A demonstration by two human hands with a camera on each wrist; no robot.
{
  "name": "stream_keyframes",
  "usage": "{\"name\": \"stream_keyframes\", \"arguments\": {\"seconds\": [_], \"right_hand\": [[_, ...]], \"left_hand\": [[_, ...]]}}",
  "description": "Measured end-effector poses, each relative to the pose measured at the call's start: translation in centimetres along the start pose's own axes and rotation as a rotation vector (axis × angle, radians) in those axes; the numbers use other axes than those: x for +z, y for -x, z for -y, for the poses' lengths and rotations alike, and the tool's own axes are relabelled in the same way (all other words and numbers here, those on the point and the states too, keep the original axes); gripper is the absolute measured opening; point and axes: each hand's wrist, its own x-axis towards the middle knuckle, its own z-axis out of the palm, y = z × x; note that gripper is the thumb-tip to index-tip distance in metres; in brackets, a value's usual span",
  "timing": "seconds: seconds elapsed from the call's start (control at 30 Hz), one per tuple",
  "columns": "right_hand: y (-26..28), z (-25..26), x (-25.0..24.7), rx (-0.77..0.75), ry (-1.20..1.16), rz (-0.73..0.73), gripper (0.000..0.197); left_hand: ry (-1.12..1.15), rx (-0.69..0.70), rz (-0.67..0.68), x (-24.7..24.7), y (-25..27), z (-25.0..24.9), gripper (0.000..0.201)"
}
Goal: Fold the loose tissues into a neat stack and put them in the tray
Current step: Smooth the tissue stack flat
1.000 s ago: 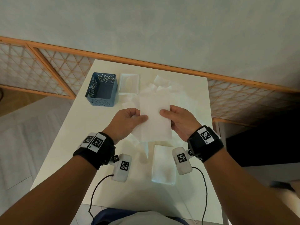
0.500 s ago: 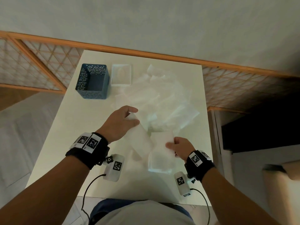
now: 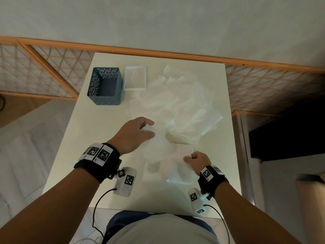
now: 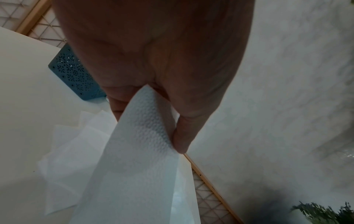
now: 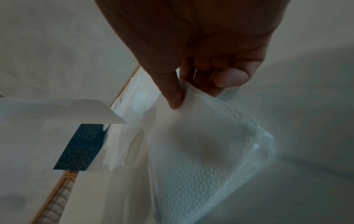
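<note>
Left hand pinches one end of a white embossed paper tissue; right hand pinches the other end above the folded white stack on the bench. Clear shallow plastic tray beside blue perforated basket; contents unclear.

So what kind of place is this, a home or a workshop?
Probably a home room, not a workshop: a small white table against a plain wall, a wooden lattice screen behind it, and a blue perforated basket.
</note>
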Motion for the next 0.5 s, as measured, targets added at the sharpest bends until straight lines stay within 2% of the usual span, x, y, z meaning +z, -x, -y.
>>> {"name": "stream_keyframes", "arguments": {"seconds": [0.17,0.4,0.5], "right_hand": [[-0.35,0.07,0.06,0.045,-0.028,0.011,0.025],[-0.47,-0.07,0.56,0.129,-0.209,0.038,0.025],[-0.39,0.09,0.66,0.131,-0.202,0.031,0.023]], "left_hand": [[-0.011,0.007,0.002,-0.23,-0.03,0.1,0.029],[-0.005,-0.007,0.01,-0.14,0.0,0.17,0.027],[-0.013,-0.018,0.016,-0.17,0.09,0.1,0.027]]}}
